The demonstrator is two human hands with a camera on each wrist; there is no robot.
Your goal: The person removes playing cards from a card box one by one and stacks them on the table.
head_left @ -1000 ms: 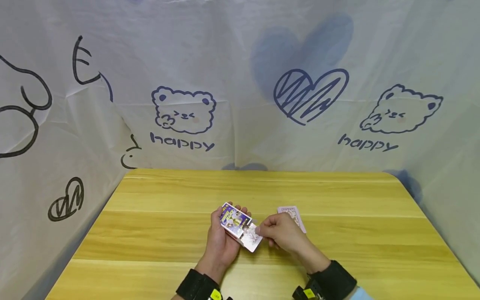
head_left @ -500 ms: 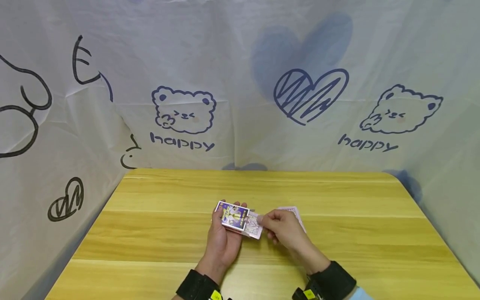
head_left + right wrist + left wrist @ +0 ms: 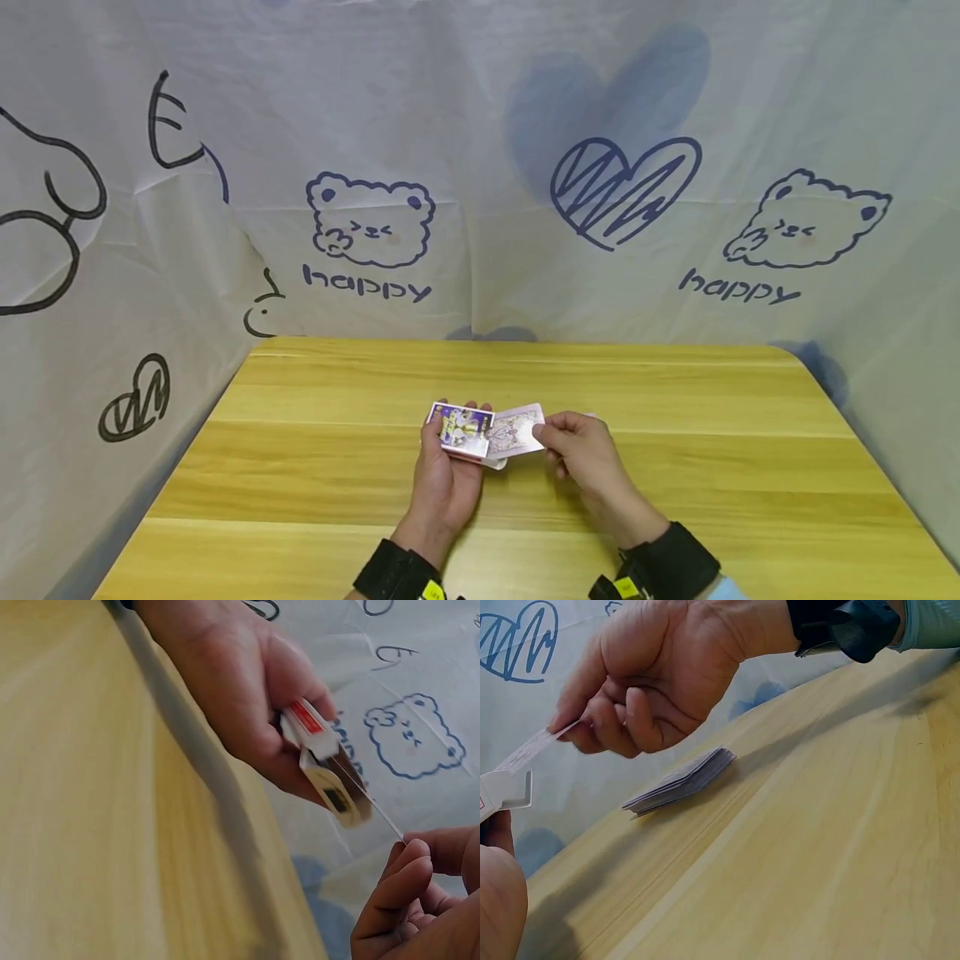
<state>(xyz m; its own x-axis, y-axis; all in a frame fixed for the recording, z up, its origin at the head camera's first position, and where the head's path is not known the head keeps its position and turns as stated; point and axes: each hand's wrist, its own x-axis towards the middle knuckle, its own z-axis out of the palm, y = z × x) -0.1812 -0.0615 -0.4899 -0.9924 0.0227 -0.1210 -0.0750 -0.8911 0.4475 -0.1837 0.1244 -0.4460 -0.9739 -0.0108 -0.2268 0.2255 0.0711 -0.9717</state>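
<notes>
My left hand [image 3: 448, 492] grips a small purple-and-white card box [image 3: 462, 431], thumb on its top face and fingers beneath. The box's open end points right, with a flap [image 3: 341, 799] folded out below. Between the thumb and forefinger of my right hand [image 3: 588, 454] is a patterned playing card [image 3: 516, 429], pinched at its outer end. The card's other end is still at the mouth of the box. In the left wrist view, a stack of playing cards [image 3: 681, 782] lies on the table under my right hand. From the head, that hand hides most of the stack.
The wooden table [image 3: 315, 467] is bordered by white cloth walls [image 3: 495, 275] with drawings at the back and sides. Black bands with cameras sit on both wrists, such as the right wristband [image 3: 671, 560].
My right hand has moved slightly right, drawing the card farther out of the box. The box has turned in my left hand from slanting down to the right to lying nearly level.
</notes>
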